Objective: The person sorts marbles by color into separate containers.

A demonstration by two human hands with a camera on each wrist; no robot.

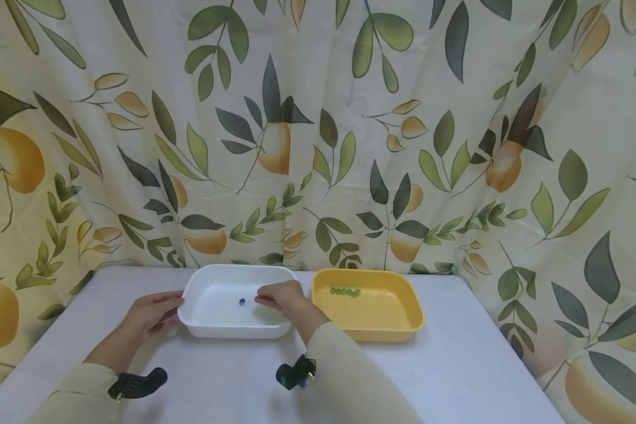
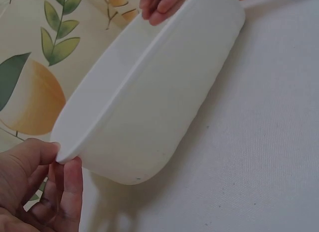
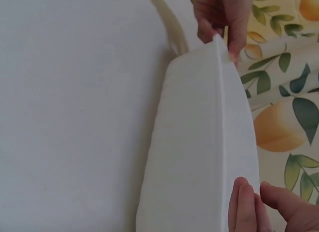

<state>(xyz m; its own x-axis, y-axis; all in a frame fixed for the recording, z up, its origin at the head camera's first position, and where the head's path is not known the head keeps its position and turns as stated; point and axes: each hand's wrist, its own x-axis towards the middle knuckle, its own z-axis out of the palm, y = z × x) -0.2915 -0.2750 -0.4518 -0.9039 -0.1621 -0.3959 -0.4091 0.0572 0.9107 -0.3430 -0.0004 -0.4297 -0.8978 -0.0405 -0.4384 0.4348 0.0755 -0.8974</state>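
Observation:
A white plastic basin (image 1: 238, 333) stands on the table, with one small blue bead-like piece (image 1: 242, 301) on its floor. My left hand (image 1: 151, 315) pinches the basin's left rim between thumb and fingers, plainly seen in the left wrist view. Over the inside of the basin is my right hand (image 1: 283, 299), its fingertips just right of the blue piece and apart from it. In the right wrist view the right thumb and fingers (image 3: 244, 204) are bent close together behind the basin wall. Whether they hold anything is hidden.
A yellow basin (image 1: 368, 334) stands right beside the white one. Several small green bead-like pieces (image 1: 344, 291) lie in a row near its back wall. A white cloth covers the table (image 1: 456, 353), and a leaf-and-fruit patterned curtain (image 1: 318, 147) hangs behind.

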